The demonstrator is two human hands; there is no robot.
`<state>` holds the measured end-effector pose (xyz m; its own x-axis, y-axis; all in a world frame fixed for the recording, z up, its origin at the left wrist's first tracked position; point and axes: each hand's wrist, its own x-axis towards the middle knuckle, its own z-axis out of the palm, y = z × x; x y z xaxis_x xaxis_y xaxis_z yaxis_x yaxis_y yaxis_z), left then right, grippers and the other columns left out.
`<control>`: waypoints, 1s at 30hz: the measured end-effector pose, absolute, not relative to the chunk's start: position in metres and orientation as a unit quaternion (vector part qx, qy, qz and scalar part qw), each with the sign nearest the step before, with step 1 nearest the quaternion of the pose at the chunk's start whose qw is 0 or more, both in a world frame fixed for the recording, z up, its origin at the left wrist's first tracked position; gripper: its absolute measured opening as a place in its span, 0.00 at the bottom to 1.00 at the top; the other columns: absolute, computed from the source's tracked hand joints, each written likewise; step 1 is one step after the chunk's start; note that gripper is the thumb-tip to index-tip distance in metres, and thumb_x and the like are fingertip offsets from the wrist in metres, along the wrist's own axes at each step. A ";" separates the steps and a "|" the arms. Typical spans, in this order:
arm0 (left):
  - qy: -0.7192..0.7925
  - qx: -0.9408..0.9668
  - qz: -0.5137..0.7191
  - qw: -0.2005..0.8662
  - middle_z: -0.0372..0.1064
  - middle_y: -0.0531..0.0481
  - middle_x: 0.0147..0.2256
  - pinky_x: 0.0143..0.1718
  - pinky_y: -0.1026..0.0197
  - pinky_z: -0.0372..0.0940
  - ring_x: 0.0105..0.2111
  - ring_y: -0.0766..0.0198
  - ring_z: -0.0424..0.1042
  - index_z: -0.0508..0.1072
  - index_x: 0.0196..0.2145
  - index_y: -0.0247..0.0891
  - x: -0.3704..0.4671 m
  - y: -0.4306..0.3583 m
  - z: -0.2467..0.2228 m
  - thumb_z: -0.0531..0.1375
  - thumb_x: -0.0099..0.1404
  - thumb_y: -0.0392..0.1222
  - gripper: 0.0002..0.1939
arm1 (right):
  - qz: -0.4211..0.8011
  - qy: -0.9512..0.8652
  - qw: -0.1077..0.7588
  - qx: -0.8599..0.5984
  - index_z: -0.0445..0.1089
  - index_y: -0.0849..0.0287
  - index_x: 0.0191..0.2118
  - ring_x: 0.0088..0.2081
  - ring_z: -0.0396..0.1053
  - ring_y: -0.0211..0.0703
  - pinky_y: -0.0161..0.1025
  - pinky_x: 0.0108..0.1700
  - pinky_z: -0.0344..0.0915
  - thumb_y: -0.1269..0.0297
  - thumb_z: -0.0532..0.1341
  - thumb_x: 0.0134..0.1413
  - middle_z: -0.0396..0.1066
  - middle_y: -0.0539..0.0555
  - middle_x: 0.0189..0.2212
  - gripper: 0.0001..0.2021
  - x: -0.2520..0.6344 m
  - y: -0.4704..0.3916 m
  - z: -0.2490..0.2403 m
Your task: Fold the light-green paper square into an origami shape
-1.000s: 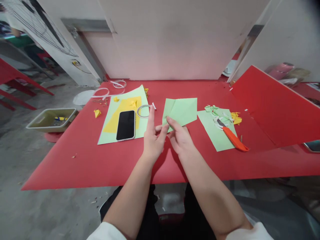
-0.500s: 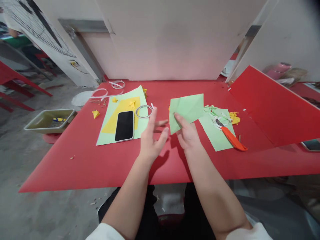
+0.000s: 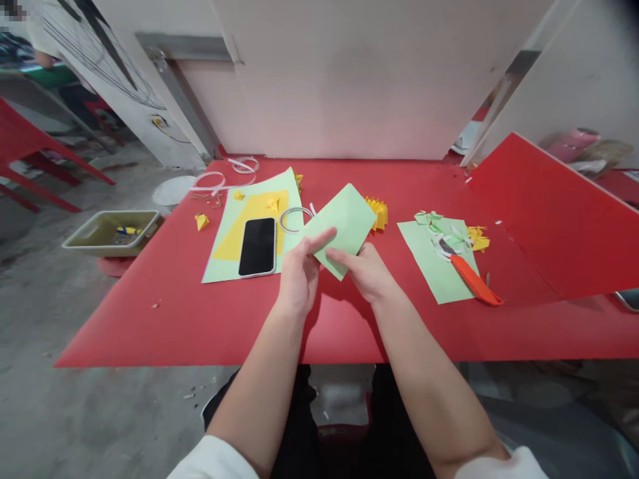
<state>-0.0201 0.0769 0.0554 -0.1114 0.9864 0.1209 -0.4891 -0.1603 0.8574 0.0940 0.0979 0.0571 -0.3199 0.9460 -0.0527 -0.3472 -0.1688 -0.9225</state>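
A light green sheet of paper (image 3: 344, 223) is held up above the red table (image 3: 239, 326), tilted with one corner pointing away from me. My left hand (image 3: 301, 273) grips its lower left edge, thumb on top and the other fingers hidden beneath. On the lower right edge my right hand (image 3: 367, 271) pinches the paper, thumb uppermost. Behind the sheet, partly covered, sits a folded yellow paper piece (image 3: 378, 214). A roll of tape (image 3: 294, 219) lies just left of the paper.
Left of my hands a phone (image 3: 257, 247) rests on green and yellow sheets (image 3: 227, 266). At right, an orange utility knife (image 3: 474, 279) and green scraps (image 3: 434, 221) lie on another green sheet (image 3: 429, 259). A red board (image 3: 554, 226) leans beyond. A bin (image 3: 110, 233) stands off the left edge.
The green paper has moved left and turned to point a corner away. My left hand, apart from it before, has closed on its edge. My right hand kept its hold.
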 end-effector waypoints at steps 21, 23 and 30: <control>0.353 0.314 0.741 0.477 0.65 0.46 0.54 0.49 0.58 0.64 0.55 0.54 0.62 0.73 0.45 0.37 -0.044 0.085 0.059 0.52 0.61 0.46 0.18 | 0.609 -0.569 0.380 -0.402 0.73 0.56 0.37 0.30 0.70 0.39 0.40 0.35 0.67 0.64 0.66 0.41 0.74 0.50 0.27 0.12 0.113 0.102 0.058; 0.349 0.300 0.744 0.484 0.64 0.47 0.55 0.50 0.58 0.63 0.56 0.54 0.61 0.73 0.45 0.38 -0.048 0.086 0.058 0.52 0.61 0.46 0.19 | 0.603 -0.549 0.413 -0.406 0.70 0.55 0.42 0.30 0.70 0.39 0.40 0.35 0.67 0.64 0.65 0.43 0.73 0.48 0.25 0.16 0.117 0.105 0.059; 0.310 0.315 0.733 0.517 0.64 0.47 0.55 0.54 0.55 0.60 0.57 0.58 0.60 0.70 0.48 0.42 -0.052 0.085 0.056 0.50 0.63 0.47 0.18 | 0.609 -0.470 0.515 -0.379 0.63 0.50 0.49 0.28 0.71 0.37 0.39 0.37 0.68 0.64 0.67 0.42 0.70 0.42 0.20 0.26 0.128 0.110 0.058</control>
<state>-0.0523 0.0852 0.0558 -0.2658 0.9535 0.1418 -0.5627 -0.2729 0.7803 0.1276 0.1105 0.0575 -0.1836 0.9827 0.0223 -0.2714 -0.0289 -0.9620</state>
